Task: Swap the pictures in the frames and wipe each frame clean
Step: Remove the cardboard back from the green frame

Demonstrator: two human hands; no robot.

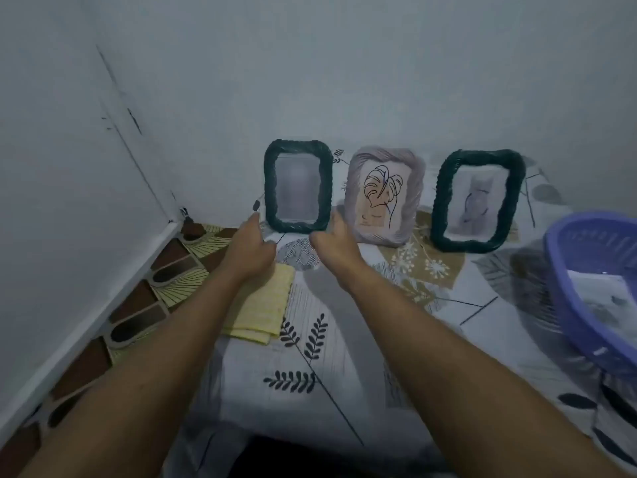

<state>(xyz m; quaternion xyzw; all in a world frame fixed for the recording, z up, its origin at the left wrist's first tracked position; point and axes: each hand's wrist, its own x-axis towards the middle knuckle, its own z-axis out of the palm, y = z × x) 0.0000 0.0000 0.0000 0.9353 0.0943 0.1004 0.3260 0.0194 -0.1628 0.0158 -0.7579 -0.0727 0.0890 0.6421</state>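
Gripping the left green frame by its lower corners with left hand and right hand, likely preparing to lift it.

Surface, leaf-print covered. Carries: left green frame, mauve frame, right green frame, along the wall; yellow cloth, folded; purple basket.

- Left dark green frame: rope-like twisted rim, matt; the pane is hazy.
- Middle mauve frame: ribbed rim, matt.
- Right dark green frame: same twisted matt rim.
- Yellow cloth, near the cover's left edge: waffle-textured fabric.
- Purple basket, right edge: smooth slotted plastic.
- Printed cover: smooth cloth.
- Wall: matt paint, scuffed.
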